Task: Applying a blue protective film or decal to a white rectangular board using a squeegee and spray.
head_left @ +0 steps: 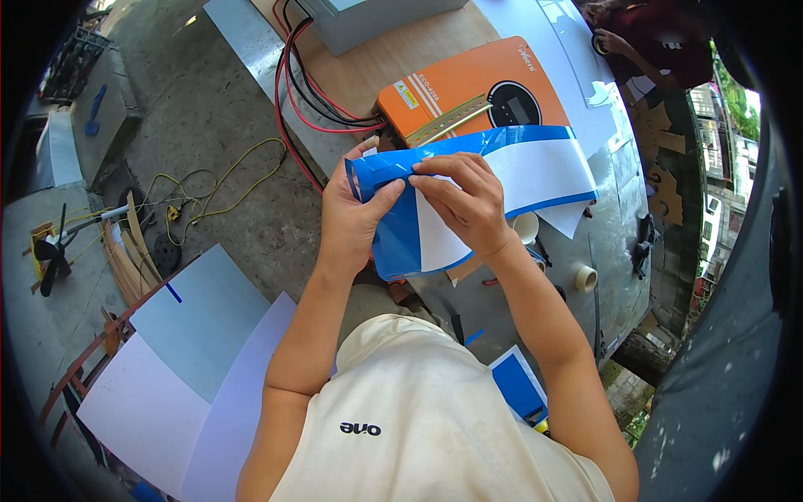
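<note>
A curved, flexible sheet [542,170], blue along its borders and white in the middle, is held up before me. My left hand [350,209] grips its left end, the thumb pressing on the blue face. Bent over the sheet, my right hand [470,201] has its thumb and fingertips pinched on the blue part near my left thumb. Whether a separate film lies between those fingertips is too small to tell. Just beyond the sheet lies an orange inverter [468,84] with a round dark display panel [514,104]. A slotted metal strip [450,122] rests across it.
Red and black cables [288,92] run from a grey metal box [376,21] to the inverter. A tape roll [585,278] stands on the metal table [611,226]. Large white panels [150,410] lean at lower left. At upper right is another person's hand [615,42].
</note>
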Available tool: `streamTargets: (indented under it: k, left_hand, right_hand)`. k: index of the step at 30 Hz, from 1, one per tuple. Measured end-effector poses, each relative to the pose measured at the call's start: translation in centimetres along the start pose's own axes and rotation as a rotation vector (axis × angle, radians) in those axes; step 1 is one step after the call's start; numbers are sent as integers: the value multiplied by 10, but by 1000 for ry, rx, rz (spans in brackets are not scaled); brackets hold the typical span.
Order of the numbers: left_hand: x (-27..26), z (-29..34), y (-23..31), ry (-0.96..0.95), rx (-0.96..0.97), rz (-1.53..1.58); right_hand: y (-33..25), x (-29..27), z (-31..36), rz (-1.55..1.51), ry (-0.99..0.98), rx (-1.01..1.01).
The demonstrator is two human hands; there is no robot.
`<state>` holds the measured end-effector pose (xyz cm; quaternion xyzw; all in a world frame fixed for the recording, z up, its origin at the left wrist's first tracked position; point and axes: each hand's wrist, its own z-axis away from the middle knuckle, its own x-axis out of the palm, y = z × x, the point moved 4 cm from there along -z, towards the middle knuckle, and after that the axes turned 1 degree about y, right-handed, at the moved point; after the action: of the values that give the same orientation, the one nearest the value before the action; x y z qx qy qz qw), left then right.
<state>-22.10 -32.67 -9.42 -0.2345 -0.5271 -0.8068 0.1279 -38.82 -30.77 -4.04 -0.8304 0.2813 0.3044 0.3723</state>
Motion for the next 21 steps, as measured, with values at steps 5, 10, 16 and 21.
streamTargets:
  k: [5,10,16,21]
  left_hand:
    - [-1,0,0,-1,1,-28]
    - [0,2,0,9,7,-35]
    - [0,3,-1,0,-9,-24]
    - [-3,2,-3,20,-14,-63]
  right_hand:
    - [2,2,0,-24,24,64]
    - [1,0,-1,-24,16,32]
    - [0,2,2,-5,5,30]
    - [1,5,4,-20,32,82]
